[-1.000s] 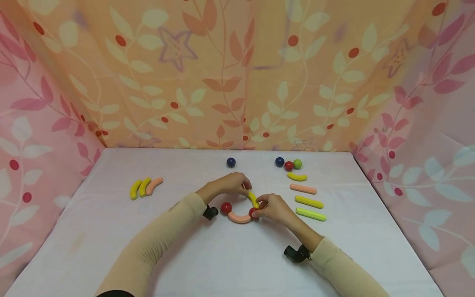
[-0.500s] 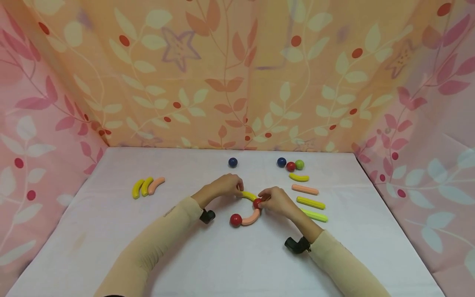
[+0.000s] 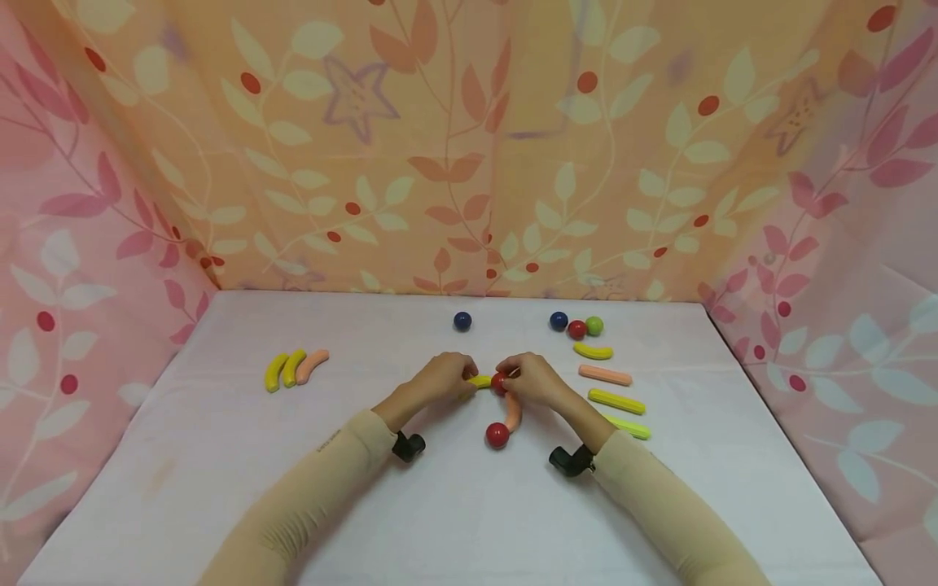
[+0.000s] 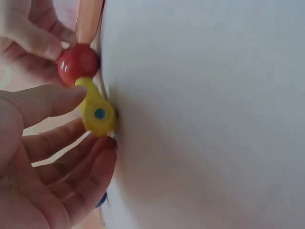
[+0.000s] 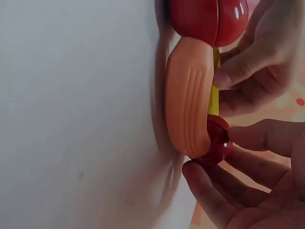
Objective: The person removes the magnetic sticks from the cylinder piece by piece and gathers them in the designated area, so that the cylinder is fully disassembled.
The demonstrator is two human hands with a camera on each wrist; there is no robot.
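Near the table's middle in the head view, a small chain of toy pieces lies joined. My left hand (image 3: 445, 376) pinches a yellow curved rod (image 3: 479, 381), whose free end shows a round socket in the left wrist view. That rod meets a red ball (image 3: 499, 383), which my right hand (image 3: 533, 380) pinches between thumb and fingers. From this ball an orange curved rod (image 3: 513, 413) runs toward the near side, ending at a second red ball (image 3: 497, 435). In the right wrist view, the orange rod (image 5: 188, 100) spans both red balls.
Two yellow curved rods (image 3: 275, 372) and an orange one (image 3: 313, 367) lie at the left. A blue ball (image 3: 462, 321) sits behind the hands. Back right are blue, red and green balls (image 3: 594, 325). Below them lie a yellow curved rod (image 3: 593, 351) and straight rods (image 3: 616, 400).
The joined pieces have swung counterclockwise, the held red ball moving away from the body and the other red ball moving right. Both hands have shifted, the right one farther back.
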